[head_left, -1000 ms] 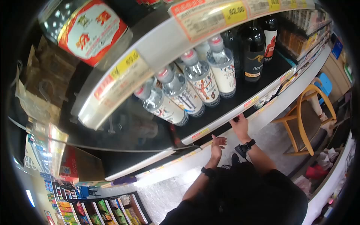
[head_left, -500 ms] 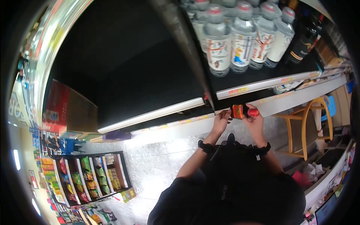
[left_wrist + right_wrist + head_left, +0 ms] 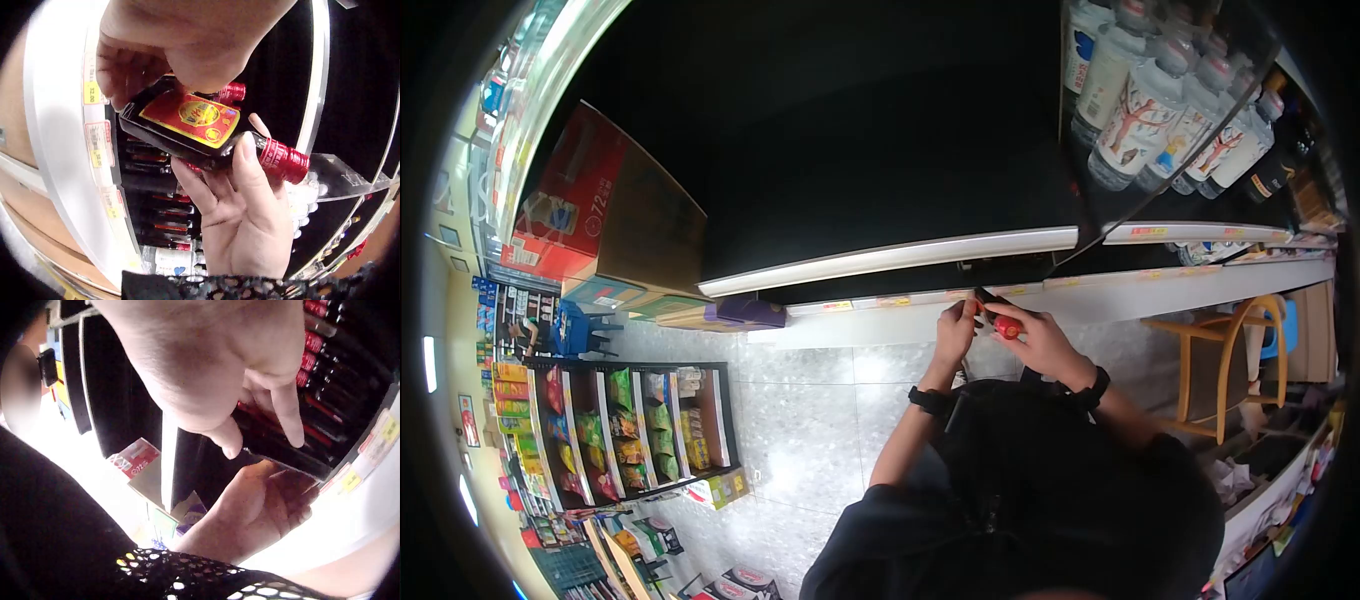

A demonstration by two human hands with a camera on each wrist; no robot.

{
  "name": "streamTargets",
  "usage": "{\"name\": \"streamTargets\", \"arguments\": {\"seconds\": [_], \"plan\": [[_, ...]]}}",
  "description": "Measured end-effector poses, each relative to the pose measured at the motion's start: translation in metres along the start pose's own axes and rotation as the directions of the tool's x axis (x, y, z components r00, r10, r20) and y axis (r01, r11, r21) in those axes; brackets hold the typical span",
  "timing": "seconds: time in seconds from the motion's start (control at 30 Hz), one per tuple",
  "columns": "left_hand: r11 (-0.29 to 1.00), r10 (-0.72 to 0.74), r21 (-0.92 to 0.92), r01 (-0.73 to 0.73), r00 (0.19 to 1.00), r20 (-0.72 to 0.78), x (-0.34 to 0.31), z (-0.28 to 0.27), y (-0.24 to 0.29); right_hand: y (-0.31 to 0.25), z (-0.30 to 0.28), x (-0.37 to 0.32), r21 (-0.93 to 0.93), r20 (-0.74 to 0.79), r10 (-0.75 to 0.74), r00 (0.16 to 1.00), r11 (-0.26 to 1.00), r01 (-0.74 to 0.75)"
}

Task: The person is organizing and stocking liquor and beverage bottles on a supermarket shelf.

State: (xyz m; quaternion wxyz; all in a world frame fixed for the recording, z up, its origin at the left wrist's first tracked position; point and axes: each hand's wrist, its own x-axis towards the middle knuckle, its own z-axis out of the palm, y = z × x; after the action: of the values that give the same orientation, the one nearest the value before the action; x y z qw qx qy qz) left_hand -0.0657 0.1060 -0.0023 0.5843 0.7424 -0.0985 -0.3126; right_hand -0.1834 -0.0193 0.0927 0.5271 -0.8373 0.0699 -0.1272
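"What's around those hands?"
"The black shelf unit (image 3: 880,262) just beyond them, and a red-and-brown carton (image 3: 640,215) well off to their left."
"Are they apart?"
"Close together, on one dark bottle (image 3: 187,122) between them: the right hand (image 3: 1048,345) grips its neck end, the left hand (image 3: 953,335) its base."
"Its cap?"
"The red cap (image 3: 286,161) juts past the right hand."

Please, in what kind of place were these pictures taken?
Probably a convenience store or small supermarket: price tags line the shelf edge, bagged snacks fill a display rack, and clear labelled bottles stand together.
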Motion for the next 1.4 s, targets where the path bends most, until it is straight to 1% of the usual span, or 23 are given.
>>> {"name": "streamTargets", "arguments": {"seconds": [0.07, 0.1, 0.17, 0.2, 0.23, 0.3, 0.33, 0.37, 0.43, 0.47, 0.53, 0.57, 0.63, 0.67, 0.7, 0.87, 1.0, 1.03, 1.1, 1.13, 1.17, 1.23, 1.4], "plan": [[0.998, 0.047, 0.038, -0.043, 0.990, -0.132, 0.005, -0.016, 0.003, -0.009, 0.016, 0.015, 0.013, 0.019, -0.017, 1.000, 1.000, 0.017], [0.997, 0.067, -0.021, -0.070, 0.991, -0.112, 0.014, -0.025, -0.008, -0.012, 0.024, 0.023, 0.010, 0.008, -0.014, 1.000, 1.000, 0.013], [0.984, 0.114, -0.117, -0.136, 0.978, -0.177, 0.023, -0.034, -0.016, -0.011, 0.043, 0.036, 0.075, -0.060, 0.077, 0.995, 0.995, -0.073], [0.986, 0.076, -0.145, -0.084, 0.995, -0.064, 0.016, -0.045, 0.001, -0.006, 0.054, 0.042, 0.109, -0.131, 0.073, 0.989, 0.992, -0.059], [0.987, 0.082, -0.136, -0.087, 0.996, -0.040, 0.016, -0.047, 0.001, -0.006, 0.064, 0.047, 0.108, -0.156, 0.080, 0.985, 0.992, -0.064], [0.920, 0.050, -0.386, -0.064, 0.998, -0.047, 0.021, -0.047, 0.004, -0.006, 0.078, 0.058, 0.048, -0.181, 0.165, 0.970, 0.986, -0.158], [0.930, 0.028, -0.366, -0.021, 0.999, 0.015, 0.025, -0.051, 0.001, -0.004, 0.086, 0.061, 0.074, -0.211, 0.115, 0.971, 0.992, -0.101], [0.908, 0.051, -0.413, -0.065, 0.998, -0.044, 0.034, -0.047, -0.003, 0.002, 0.095, 0.065, 0.052, -0.262, 0.087, 0.961, 0.996, -0.076], [0.950, -0.070, -0.301, 0.087, 0.995, 0.066, 0.045, -0.054, 0.008, 0.003, 0.099, 0.074, -0.021, -0.281, 0.166, 0.945, 0.984, -0.179], [0.946, -0.145, -0.286, 0.153, 0.988, 0.049, 0.050, -0.053, 0.016, 0.004, 0.100, 0.077, -0.012, -0.310, 0.183, 0.933, 0.981, -0.196], [0.944, -0.120, -0.296, 0.144, 0.988, 0.097, 0.068, -0.052, 0.005, 0.005, 0.100, 0.085, -0.070, -0.304, 0.302, 0.904, 0.939, -0.337], [0.936, -0.092, -0.328, 0.126, 0.989, 0.118, 0.079, -0.054, -0.002, 0.007, 0.101, 0.087, -0.056, -0.323, 0.309, 0.894, 0.937, -0.344], [0.951, -0.115, -0.263, 0.161, 0.977, 0.181, 0.086, -0.055, -0.003, 0.012, 0.104, 0.092, -0.058, -0.375, 0.288, 0.881, 0.941, -0.333], [0.927, -0.101, -0.338, 0.163, 0.976, 0.194, 0.088, -0.052, -0.004, 0.015, 0.105, 0.094, -0.048, -0.390, 0.294, 0.872, 0.940, -0.338], [0.896, -0.088, -0.412, 0.168, 0.974, 0.207, 0.089, -0.049, -0.004, 0.017, 0.105, 0.096, -0.072, -0.371, 0.313, 0.874, 0.929, -0.364], [0.923, -0.098, -0.343, 0.173, 0.969, 0.226, 0.100, -0.049, -0.009, 0.026, 0.107, 0.099, -0.033, -0.353, 0.388, 0.851, 0.904, -0.426], [0.909, -0.008, -0.404, 0.107, 0.971, 0.239, 0.107, -0.051, -0.013, 0.018, 0.106, 0.095, -0.059, -0.406, 0.292, 0.866, 0.937, -0.343], [0.884, -0.050, -0.439, 0.157, 0.968, 0.245, 0.108, -0.049, -0.010, 0.014, 0.104, 0.093, -0.043, -0.422, 0.264, 0.867, 0.950, -0.311], [0.896, 0.041, -0.427, 0.121, 0.935, 0.353, 0.109, -0.051, -0.009, 0.011, 0.098, 0.090, -0.043, -0.341, 0.331, 0.880, 0.930, -0.366], [0.902, 0.032, -0.416, 0.115, 0.943, 0.331, 0.111, -0.050, -0.011, 0.013, 0.098, 0.089, -0.079, -0.320, 0.342, 0.884, 0.920, -0.384], [0.895, 0.116, -0.438, 0.088, 0.901, 0.418, 0.111, -0.053, -0.012, 0.015, 0.097, 0.088, -0.114, -0.298, 0.351, 0.888, 0.910, -0.398], [0.885, 0.050, -0.441, 0.151, 0.909, 0.413, 0.112, -0.051, -0.007, 0.020, 0.095, 0.086, -0.124, -0.284, 0.333, 0.899, 0.917, -0.379], [0.897, 0.010, -0.411, 0.161, 0.923, 0.385, 0.119, -0.053, -0.004, 0.026, 0.092, 0.078, -0.184, -0.240, 0.259, 0.936, 0.934, -0.305]]}}
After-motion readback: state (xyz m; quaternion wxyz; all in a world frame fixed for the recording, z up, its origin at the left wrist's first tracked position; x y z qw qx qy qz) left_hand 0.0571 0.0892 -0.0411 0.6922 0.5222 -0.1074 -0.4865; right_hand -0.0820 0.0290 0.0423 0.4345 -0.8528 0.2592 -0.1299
